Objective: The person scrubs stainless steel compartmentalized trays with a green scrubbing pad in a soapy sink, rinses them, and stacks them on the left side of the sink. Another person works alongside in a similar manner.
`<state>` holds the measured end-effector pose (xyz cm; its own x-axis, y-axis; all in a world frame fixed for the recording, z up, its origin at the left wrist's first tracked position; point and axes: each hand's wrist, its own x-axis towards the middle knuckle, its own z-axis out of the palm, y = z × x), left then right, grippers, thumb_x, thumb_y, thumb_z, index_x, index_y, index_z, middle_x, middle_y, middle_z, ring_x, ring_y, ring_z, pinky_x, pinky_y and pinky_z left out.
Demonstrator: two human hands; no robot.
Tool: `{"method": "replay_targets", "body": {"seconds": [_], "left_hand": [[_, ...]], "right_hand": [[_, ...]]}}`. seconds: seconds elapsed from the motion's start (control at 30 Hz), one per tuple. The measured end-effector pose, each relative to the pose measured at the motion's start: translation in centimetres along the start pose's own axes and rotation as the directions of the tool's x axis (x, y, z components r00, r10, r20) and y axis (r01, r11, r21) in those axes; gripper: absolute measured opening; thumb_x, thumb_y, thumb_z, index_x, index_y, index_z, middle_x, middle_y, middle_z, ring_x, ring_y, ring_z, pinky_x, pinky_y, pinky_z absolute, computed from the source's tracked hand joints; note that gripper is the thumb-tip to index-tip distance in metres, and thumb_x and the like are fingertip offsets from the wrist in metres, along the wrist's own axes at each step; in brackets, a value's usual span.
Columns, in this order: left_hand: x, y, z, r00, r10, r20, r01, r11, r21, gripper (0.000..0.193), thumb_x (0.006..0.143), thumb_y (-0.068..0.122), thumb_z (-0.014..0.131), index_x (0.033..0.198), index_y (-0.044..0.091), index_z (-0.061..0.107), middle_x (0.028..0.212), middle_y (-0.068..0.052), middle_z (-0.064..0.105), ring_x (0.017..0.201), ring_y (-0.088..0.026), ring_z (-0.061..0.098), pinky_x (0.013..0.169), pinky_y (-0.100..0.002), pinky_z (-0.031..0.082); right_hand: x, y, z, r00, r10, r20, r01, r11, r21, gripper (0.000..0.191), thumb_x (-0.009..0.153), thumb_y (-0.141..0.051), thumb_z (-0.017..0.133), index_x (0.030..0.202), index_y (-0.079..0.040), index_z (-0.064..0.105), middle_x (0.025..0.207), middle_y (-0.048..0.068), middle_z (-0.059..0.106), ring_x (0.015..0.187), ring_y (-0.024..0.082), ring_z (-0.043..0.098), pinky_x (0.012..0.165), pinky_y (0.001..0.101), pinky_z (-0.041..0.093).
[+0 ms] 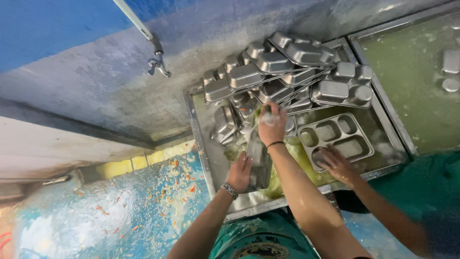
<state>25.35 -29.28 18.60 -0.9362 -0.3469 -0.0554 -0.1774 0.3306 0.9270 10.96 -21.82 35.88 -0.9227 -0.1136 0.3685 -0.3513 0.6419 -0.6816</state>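
Head view, left to right. A tap point(159, 64) projects from the grey wall above a wet blue floor point(120, 211) strewn with orange food scraps. The left hand point(239, 172), with a beaded bracelet at the wrist, has its grip closed on the lower edge of a steel tray point(256, 153) held upright in the washing basin point(201, 139). The right hand point(272, 125) has its grip closed around a green scrubber point(262, 112), pressed to the top of the same tray. Behind, a pile of trays point(287, 72) lies upside down. Further right, a co-worker's hand point(338, 165) rests on a 5-compartment tray point(335, 139) lying face up in soapy water.
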Motion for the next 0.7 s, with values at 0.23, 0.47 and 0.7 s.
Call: {"method": "replay_targets", "body": {"seconds": [0.23, 0.47, 0.7], "left_hand": [[0.2, -3.7, 0.3, 0.954, 0.296, 0.041, -0.287, 0.867, 0.407, 0.039, 0.105, 0.008, 0.059, 0.143, 0.009, 0.066, 0.158, -0.032, 0.046, 0.144, -0.04, 0.044, 0.118, -0.043, 0.033], [2.3, -1.1, -2.2, 0.968, -0.235, -0.089, 0.122, 0.75, -0.651, 0.04, 0.101, 0.023, 0.056, 0.136, 0.002, 0.054, 0.126, -0.011, 0.067, 0.113, -0.018, 0.063, 0.099, -0.034, 0.051], [-1.2, 2.0, -3.3, 0.954, -0.243, 0.177, 0.3, 0.811, -0.502, 0.04, 0.101, 0.027, 0.061, 0.126, -0.004, 0.065, 0.114, -0.009, 0.069, 0.105, -0.018, 0.063, 0.09, -0.035, 0.054]], "right_hand": [[-4.3, 3.8, 1.2, 0.962, -0.169, 0.216, 0.164, 0.986, 0.039, 0.018, 0.087, -0.009, 0.064, 0.104, -0.008, 0.061, 0.114, 0.018, 0.063, 0.118, 0.038, 0.056, 0.106, 0.0544, 0.046], [-10.5, 2.6, -1.3, 0.856, -0.481, 0.189, 0.395, 0.845, 0.36, 0.043, 0.065, -0.018, 0.074, 0.105, -0.005, 0.063, 0.111, 0.019, 0.062, 0.114, 0.044, 0.053, 0.098, 0.0636, 0.032], [-1.5, 10.1, 1.5, 0.989, -0.145, -0.003, 0.145, 0.986, 0.085, 0.027, 0.088, -0.008, 0.065, 0.115, -0.009, 0.063, 0.118, 0.018, 0.062, 0.118, 0.039, 0.056, 0.105, 0.0526, 0.044]]}}
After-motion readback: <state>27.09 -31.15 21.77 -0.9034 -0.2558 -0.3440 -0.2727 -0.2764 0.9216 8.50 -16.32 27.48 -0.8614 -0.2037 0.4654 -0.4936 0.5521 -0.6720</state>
